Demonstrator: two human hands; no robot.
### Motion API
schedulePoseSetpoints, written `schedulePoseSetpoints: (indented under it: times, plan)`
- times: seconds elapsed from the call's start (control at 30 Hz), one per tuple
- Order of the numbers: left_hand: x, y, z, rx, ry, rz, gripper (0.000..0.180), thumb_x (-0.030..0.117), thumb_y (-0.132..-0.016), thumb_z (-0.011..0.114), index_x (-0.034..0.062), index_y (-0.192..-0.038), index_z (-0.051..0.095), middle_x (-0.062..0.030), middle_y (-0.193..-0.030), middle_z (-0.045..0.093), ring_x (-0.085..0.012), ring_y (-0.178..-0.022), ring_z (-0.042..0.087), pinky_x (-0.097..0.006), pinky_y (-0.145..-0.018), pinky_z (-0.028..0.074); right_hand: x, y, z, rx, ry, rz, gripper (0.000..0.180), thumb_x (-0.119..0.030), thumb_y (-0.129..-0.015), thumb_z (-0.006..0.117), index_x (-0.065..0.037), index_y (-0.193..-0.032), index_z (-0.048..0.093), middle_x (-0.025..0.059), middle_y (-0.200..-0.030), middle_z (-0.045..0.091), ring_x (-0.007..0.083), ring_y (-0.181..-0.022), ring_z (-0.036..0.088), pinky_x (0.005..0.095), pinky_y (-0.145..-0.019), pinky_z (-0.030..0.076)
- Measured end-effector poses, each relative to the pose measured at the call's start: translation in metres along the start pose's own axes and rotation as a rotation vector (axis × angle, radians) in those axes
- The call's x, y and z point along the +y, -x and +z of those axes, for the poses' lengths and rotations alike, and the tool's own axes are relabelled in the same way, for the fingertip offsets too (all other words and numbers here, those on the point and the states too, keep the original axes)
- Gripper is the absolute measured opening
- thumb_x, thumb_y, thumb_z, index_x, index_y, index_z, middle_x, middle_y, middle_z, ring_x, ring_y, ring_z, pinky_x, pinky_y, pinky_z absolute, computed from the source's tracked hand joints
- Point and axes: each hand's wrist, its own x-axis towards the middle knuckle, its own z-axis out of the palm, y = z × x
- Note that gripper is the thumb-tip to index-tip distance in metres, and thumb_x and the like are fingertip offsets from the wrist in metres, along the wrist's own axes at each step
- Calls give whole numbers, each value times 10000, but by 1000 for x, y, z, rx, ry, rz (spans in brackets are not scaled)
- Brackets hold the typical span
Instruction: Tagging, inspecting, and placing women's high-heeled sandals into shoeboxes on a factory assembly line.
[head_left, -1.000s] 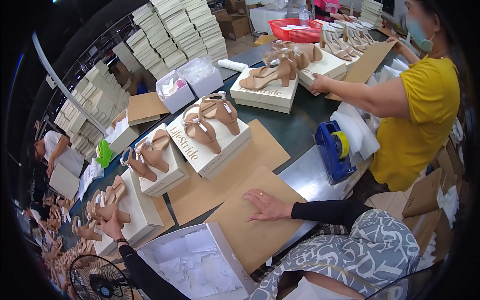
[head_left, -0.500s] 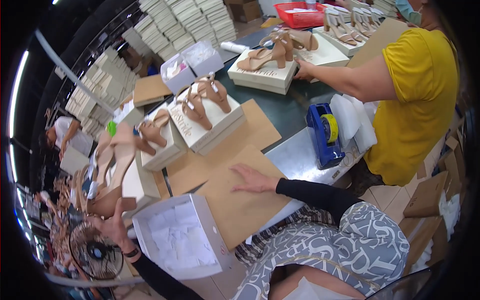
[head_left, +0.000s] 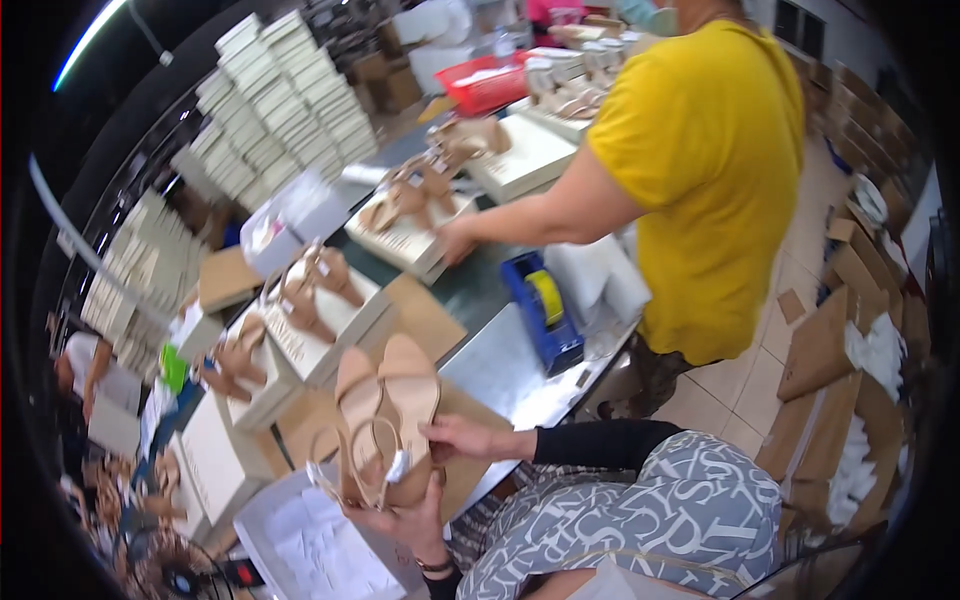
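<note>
A pair of tan heeled sandals (head_left: 410, 395) is held side by side, toes pointing away from me. My left hand (head_left: 405, 520) grips them from below at the heel end, near the ankle straps. My right hand (head_left: 468, 438) is closed on the right-hand shoe's side, its thumb by the insole. Beneath them lies a brown cardboard sheet (head_left: 480, 408). A white open box (head_left: 395, 548) with paper slips inside stands just left of my left hand.
Shoe boxes (head_left: 325, 335) topped with sandals line the table's left side. A blue tape dispenser (head_left: 545, 315) sits near the right edge beside white wrapping. A co-worker in a yellow shirt (head_left: 715, 170) holds a boxed pair across the table. A fan (head_left: 170, 570) stands lower left.
My left hand has brought the sandals from the left to in front of me. My right hand has left the cardboard and now grips them too. The co-worker's box shifted, and the view turned right.
</note>
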Motion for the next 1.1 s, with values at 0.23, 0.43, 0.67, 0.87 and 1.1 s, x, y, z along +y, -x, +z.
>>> schedulePoseSetpoints:
  times: [0.23, 0.43, 0.67, 0.87, 1.1]
  plan:
    - [-26, 58, 35, -158, -245, 44, 903, 250, -411, 855, 158, -1239, 506, -277, -1269, 289, -454, -1190, 303, -502, -968, 311, 54, -6, -46, 138, -125, 46, 426, -332, -935, 436, 7, -1187, 493, 90, -1135, 574, 190, -990, 566, 358, -858, 459]
    - [-18, 53, 46, -58, -374, 172, 790, 336, -503, 831, 66, -1185, 536, -242, -1142, 433, -410, -1053, 456, -459, -847, 413, 58, -5, -49, 196, -81, 10, 440, -340, -900, 509, 5, -1173, 520, 80, -1129, 578, 173, -946, 572, 324, -835, 462]
    - [6, 38, 44, 139, -413, 154, 769, 329, -517, 827, 57, -1176, 539, -236, -1117, 451, -402, -1028, 468, -447, -829, 418, 26, 2, -38, 350, 111, 38, 421, -296, -894, 511, 26, -1164, 523, 91, -1092, 583, 147, -953, 547, 299, -813, 452]
    - [27, 41, 41, 271, -483, 85, 752, 323, -529, 824, 49, -1169, 541, -232, -1096, 466, -396, -1007, 478, -438, -814, 422, 31, -12, -72, 357, 229, 28, 467, -322, -852, 570, 35, -1150, 532, 105, -1076, 592, 169, -927, 565, 315, -798, 462]
    - [52, 37, 35, 467, -640, -37, 731, 317, -542, 820, 40, -1161, 545, -226, -1071, 484, -388, -982, 490, -426, -797, 427, 21, -3, -78, 251, 63, 34, 460, -295, -848, 596, 62, -1131, 533, 114, -1048, 600, 180, -907, 570, 321, -801, 463]
